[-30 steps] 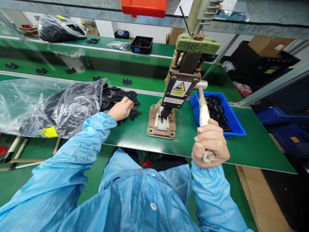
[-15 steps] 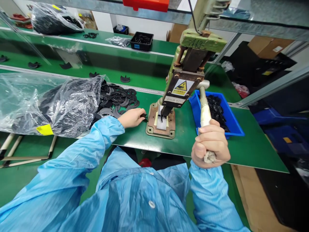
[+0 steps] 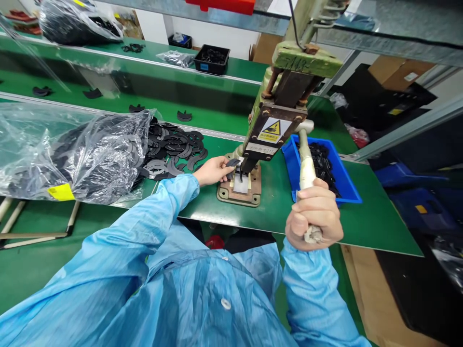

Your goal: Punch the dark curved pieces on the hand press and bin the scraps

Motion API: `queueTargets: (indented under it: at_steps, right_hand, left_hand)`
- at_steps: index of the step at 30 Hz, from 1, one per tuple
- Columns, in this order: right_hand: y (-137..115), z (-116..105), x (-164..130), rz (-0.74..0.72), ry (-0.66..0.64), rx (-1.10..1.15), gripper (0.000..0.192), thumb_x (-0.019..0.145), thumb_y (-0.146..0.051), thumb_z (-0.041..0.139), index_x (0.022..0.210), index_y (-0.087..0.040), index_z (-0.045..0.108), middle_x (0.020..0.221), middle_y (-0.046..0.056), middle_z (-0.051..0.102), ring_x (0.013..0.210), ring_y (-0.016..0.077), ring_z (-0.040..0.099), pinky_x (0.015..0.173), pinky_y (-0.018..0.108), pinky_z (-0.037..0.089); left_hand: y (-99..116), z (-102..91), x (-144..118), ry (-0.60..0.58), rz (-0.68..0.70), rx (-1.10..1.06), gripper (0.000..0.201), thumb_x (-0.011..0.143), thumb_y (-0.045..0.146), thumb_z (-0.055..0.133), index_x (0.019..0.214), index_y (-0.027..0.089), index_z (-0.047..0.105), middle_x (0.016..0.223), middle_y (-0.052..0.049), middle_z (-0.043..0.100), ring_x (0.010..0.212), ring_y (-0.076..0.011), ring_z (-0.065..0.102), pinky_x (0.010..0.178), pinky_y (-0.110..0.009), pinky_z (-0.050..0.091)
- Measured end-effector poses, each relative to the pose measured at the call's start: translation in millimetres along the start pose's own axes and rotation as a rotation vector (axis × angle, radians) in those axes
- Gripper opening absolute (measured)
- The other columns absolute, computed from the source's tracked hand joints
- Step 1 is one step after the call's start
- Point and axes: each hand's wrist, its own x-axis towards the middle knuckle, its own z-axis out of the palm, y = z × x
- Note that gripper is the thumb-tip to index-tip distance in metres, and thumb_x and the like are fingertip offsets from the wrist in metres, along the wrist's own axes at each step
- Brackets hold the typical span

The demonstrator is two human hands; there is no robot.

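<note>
My left hand (image 3: 214,170) pinches a flat black curved part (image 3: 232,163) and holds it at the base plate (image 3: 238,191) of a green hand press (image 3: 280,106), just under the punch. The fist of my right hand (image 3: 314,217) is wrapped around the taped end of the press lever (image 3: 304,166), which slopes down toward me. A loose pile of the same black parts (image 3: 173,149) spills from a clear plastic bag (image 3: 68,152) to the left of the press. Both arms wear light blue sleeves.
A blue tray (image 3: 347,185) of black parts sits right of the press. A green conveyor (image 3: 108,108) behind carries scattered black parts. Farther back are a black bin (image 3: 211,60) and a filled bag (image 3: 77,24). The bench's front edge (image 3: 253,226) is close to my body.
My left hand left the pile of black parts with one piece and moved right to the press base. My right hand stayed on the lever.
</note>
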Motion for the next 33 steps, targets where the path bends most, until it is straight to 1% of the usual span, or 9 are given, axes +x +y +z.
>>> queueTargets:
  at_steps: [2,5,10,15,19,24,29,33]
  right_hand:
    - [0,0,0,-0.005,0.0,0.001,0.027,0.091,-0.036,0.069,0.071,-0.024,0.056,0.068,-0.005,0.063,0.082,0.0187,0.07,0.106,0.062,0.057]
    - [1,1,0,-0.009,0.015,0.001,0.028,0.091,-0.037,0.069,0.071,-0.024,0.055,0.067,-0.005,0.062,0.081,0.0181,0.07,0.105,0.061,0.057]
    - [2,0,-1,-0.004,0.002,0.002,0.029,0.092,-0.038,0.07,0.071,-0.024,0.056,0.068,-0.005,0.063,0.082,0.0176,0.07,0.106,0.06,0.057]
    - [1,-1,-1,0.004,0.001,-0.004,0.029,0.092,-0.037,0.07,0.071,-0.024,0.056,0.068,-0.006,0.062,0.082,0.017,0.07,0.106,0.06,0.057]
    - [-1,0,-1,0.027,0.003,-0.011,0.03,0.093,-0.038,0.07,0.07,-0.024,0.055,0.068,-0.006,0.061,0.082,0.0174,0.07,0.107,0.061,0.057]
    - [-1,1,-3,0.028,0.032,-0.016,0.032,0.094,-0.04,0.07,0.07,-0.024,0.055,0.068,-0.006,0.061,0.081,0.0173,0.069,0.106,0.061,0.057]
    - [2,-1,-5,0.027,0.017,-0.02,0.029,0.092,-0.039,0.069,0.069,-0.026,0.055,0.066,-0.005,0.06,0.079,0.0183,0.069,0.104,0.06,0.058]
    - [4,-1,-5,0.019,0.029,-0.028,0.031,0.09,-0.041,0.069,0.067,-0.027,0.054,0.064,-0.005,0.058,0.076,0.019,0.068,0.101,0.061,0.059]
  left_hand:
    - [3,6.2,3,-0.001,-0.033,-0.003,0.018,0.101,0.026,0.074,0.097,0.017,0.059,0.064,0.002,0.067,0.052,-0.0114,0.067,0.051,-0.019,0.051]
    - [7,7.7,5,-0.022,-0.08,0.003,0.016,0.102,0.022,0.072,0.096,0.016,0.058,0.062,0.001,0.068,0.051,-0.0113,0.068,0.049,-0.018,0.05]
    - [11,2.9,6,-0.083,-0.107,-0.006,0.022,0.101,0.025,0.075,0.092,0.016,0.058,0.061,0.0,0.069,0.051,-0.0117,0.069,0.049,-0.017,0.05]
    - [13,4.8,6,-0.046,-0.133,0.014,0.025,0.1,0.027,0.076,0.088,0.017,0.056,0.06,0.001,0.068,0.051,-0.0122,0.07,0.048,-0.017,0.049]
    - [15,5.3,8,-0.068,-0.151,0.015,0.028,0.099,0.03,0.079,0.087,0.017,0.056,0.057,0.002,0.067,0.049,-0.0115,0.069,0.047,-0.016,0.047]
    - [16,3.6,14,-0.086,-0.272,-0.052,0.035,0.094,0.034,0.084,0.085,0.018,0.055,0.057,0.002,0.067,0.05,-0.0123,0.07,0.047,-0.015,0.047]
    - [22,3.0,20,-0.136,-0.388,-0.034,0.026,0.097,0.032,0.08,0.088,0.017,0.061,0.061,-0.001,0.071,0.051,-0.0134,0.072,0.049,-0.017,0.051]
    - [27,7.4,21,-0.18,-0.442,-0.015,0.023,0.094,0.033,0.083,0.092,0.017,0.067,0.061,-0.004,0.072,0.052,-0.0163,0.073,0.05,-0.019,0.054]
